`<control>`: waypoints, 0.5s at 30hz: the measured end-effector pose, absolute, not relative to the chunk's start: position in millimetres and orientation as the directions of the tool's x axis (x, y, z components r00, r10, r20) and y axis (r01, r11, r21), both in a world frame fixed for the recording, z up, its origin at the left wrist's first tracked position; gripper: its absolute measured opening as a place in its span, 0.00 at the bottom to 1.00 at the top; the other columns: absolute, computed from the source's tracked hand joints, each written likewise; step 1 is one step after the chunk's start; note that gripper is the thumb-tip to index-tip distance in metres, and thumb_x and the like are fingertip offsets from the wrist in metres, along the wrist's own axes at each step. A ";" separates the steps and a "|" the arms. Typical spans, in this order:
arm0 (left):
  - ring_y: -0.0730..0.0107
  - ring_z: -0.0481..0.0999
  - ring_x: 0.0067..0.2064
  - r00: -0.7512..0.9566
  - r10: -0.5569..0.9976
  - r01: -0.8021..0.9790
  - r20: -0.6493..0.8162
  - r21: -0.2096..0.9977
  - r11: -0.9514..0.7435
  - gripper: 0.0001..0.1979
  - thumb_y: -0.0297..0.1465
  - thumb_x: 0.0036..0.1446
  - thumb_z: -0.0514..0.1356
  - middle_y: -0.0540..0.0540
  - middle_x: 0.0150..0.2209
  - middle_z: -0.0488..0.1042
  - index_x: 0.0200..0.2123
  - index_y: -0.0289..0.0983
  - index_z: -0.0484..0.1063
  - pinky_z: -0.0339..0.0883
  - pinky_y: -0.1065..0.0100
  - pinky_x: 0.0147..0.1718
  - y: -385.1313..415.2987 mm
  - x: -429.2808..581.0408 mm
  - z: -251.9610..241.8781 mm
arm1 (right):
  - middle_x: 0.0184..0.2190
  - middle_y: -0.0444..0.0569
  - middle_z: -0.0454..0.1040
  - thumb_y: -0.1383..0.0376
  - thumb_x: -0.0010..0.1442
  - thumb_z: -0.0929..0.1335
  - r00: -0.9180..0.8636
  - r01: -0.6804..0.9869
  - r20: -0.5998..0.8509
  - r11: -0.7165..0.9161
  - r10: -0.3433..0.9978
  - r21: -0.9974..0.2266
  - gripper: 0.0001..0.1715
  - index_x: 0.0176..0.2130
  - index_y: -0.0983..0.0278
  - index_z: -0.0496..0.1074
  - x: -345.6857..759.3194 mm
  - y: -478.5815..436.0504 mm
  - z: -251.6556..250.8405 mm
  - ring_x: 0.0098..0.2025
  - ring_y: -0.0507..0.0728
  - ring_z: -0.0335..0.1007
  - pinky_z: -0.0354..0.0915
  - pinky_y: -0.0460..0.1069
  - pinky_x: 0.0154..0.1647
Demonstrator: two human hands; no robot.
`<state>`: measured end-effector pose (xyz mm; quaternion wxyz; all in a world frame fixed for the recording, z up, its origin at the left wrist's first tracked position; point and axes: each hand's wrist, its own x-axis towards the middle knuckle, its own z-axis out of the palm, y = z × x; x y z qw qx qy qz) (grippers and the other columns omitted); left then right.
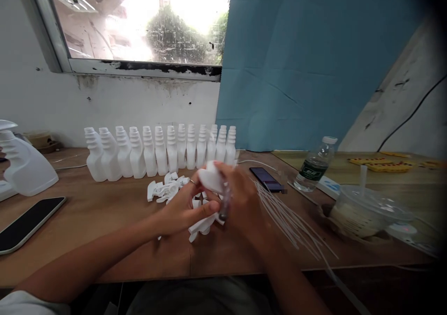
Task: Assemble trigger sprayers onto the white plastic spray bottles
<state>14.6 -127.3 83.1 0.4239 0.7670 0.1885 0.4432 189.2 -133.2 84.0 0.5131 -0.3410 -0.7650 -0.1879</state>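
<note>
Both hands meet above the middle of the table around a white spray trigger head [211,179]. My left hand [186,209] is closed on it from the left, thumb stretched toward the right hand, a ring on one finger. My right hand [240,194] is blurred by motion, its fingers bent over the head's right side. Beneath and behind the hands lies a loose pile of white trigger heads [171,188], partly hidden. Several white spray bottles [150,153] without tops stand upright in a row along the wall. Thin white dip tubes [284,212] lie to the right of my right hand.
A phone [30,222] lies at the left beside a white spray bottle [26,164] with its top on. On the right are a dark phone [267,180], a water bottle [314,166] and a lidded drink cup [363,212] with a straw. Yellow pieces [382,165] lie farther back.
</note>
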 end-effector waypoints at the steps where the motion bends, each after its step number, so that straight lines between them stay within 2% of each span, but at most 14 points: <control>1: 0.58 0.76 0.47 0.470 0.720 -0.123 0.510 0.846 -0.519 0.30 0.44 0.60 0.60 0.41 0.50 0.73 0.63 0.45 0.56 0.74 0.59 0.40 -129.0 16.4 82.3 | 0.46 0.56 0.72 0.67 0.57 0.69 -0.341 0.663 0.870 0.747 0.356 -0.046 0.37 0.63 0.61 0.57 184.0 -134.3 83.6 0.45 0.64 0.70 0.69 0.59 0.45; 3: 0.62 0.78 0.40 0.324 0.825 -0.184 0.463 0.886 -0.425 0.25 0.44 0.60 0.59 0.43 0.44 0.75 0.58 0.44 0.61 0.73 0.64 0.34 -128.4 13.4 82.0 | 0.46 0.55 0.73 0.68 0.59 0.68 -0.443 0.560 0.832 0.828 0.333 -0.034 0.36 0.63 0.60 0.56 178.4 -136.6 85.4 0.46 0.64 0.70 0.68 0.60 0.47; 4: 0.64 0.77 0.37 0.280 0.858 -0.201 0.431 0.900 -0.387 0.22 0.44 0.61 0.59 0.44 0.41 0.76 0.55 0.42 0.64 0.73 0.65 0.32 -128.0 9.8 82.5 | 0.45 0.53 0.74 0.70 0.59 0.67 -0.434 0.528 0.853 0.849 0.289 -0.020 0.34 0.62 0.58 0.58 178.0 -137.9 87.5 0.46 0.63 0.70 0.68 0.60 0.47; 7: 0.68 0.74 0.30 0.316 0.887 -0.169 0.337 0.940 -0.297 0.19 0.42 0.59 0.61 0.48 0.32 0.74 0.50 0.39 0.68 0.70 0.68 0.28 -135.0 -3.6 85.2 | 0.46 0.50 0.75 0.72 0.60 0.67 -0.344 0.576 0.926 0.814 0.155 0.077 0.25 0.55 0.56 0.63 182.7 -143.0 97.2 0.49 0.62 0.70 0.64 0.63 0.53; 9: 0.69 0.73 0.29 0.341 0.881 -0.130 0.327 0.945 -0.301 0.19 0.41 0.58 0.62 0.49 0.31 0.73 0.50 0.38 0.67 0.69 0.69 0.28 -146.8 -10.3 85.4 | 0.48 0.52 0.75 0.69 0.62 0.67 -0.393 0.607 0.904 0.786 0.167 0.119 0.19 0.53 0.59 0.65 185.6 -146.4 102.0 0.53 0.63 0.68 0.60 0.65 0.56; 10: 0.70 0.72 0.30 0.335 0.878 -0.113 0.341 0.940 -0.322 0.18 0.40 0.59 0.62 0.49 0.32 0.72 0.49 0.38 0.67 0.69 0.70 0.29 -153.5 -12.4 84.2 | 0.46 0.53 0.75 0.67 0.63 0.66 -0.439 0.596 0.874 0.796 0.211 0.106 0.17 0.52 0.61 0.66 185.9 -147.8 102.2 0.51 0.62 0.68 0.62 0.64 0.54; 12: 0.73 0.70 0.30 0.287 0.878 -0.090 0.383 0.923 -0.373 0.15 0.39 0.59 0.62 0.51 0.31 0.70 0.46 0.38 0.65 0.68 0.72 0.29 -165.6 -14.5 79.0 | 0.35 0.52 0.76 0.65 0.65 0.65 -0.504 0.556 0.814 0.830 0.291 0.048 0.09 0.45 0.66 0.69 184.5 -150.0 97.1 0.41 0.58 0.70 0.68 0.54 0.43; 13: 0.74 0.69 0.29 0.262 0.879 -0.076 0.399 0.916 -0.393 0.14 0.39 0.59 0.62 0.51 0.30 0.69 0.43 0.38 0.65 0.66 0.73 0.28 -170.1 -15.1 75.3 | 0.29 0.49 0.73 0.64 0.66 0.64 -0.524 0.541 0.798 0.840 0.297 0.043 0.08 0.39 0.66 0.71 183.2 -150.9 92.3 0.33 0.55 0.68 0.66 0.50 0.34; 15: 0.76 0.66 0.26 0.247 0.883 -0.031 0.400 0.914 -0.405 0.12 0.38 0.58 0.63 0.52 0.28 0.67 0.37 0.37 0.65 0.62 0.75 0.24 -175.8 -17.3 67.9 | 0.19 0.44 0.65 0.65 0.67 0.63 -0.585 0.524 0.775 0.841 0.239 0.137 0.17 0.26 0.65 0.68 182.3 -154.0 81.9 0.23 0.52 0.58 0.55 0.47 0.23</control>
